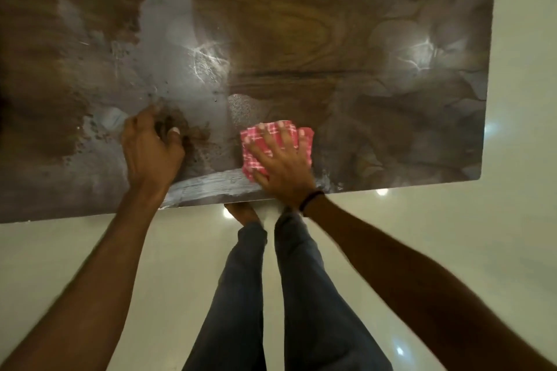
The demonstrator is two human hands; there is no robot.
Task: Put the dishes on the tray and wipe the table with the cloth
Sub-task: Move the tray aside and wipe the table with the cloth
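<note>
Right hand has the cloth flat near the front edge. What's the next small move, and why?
Probably slide the cloth left across the table, toward the speckled smear beside the left hand. The right hand presses the cloth flat with spread fingers, so it is ready to stroke, and that grey film with brown specks looks unwiped.
</note>
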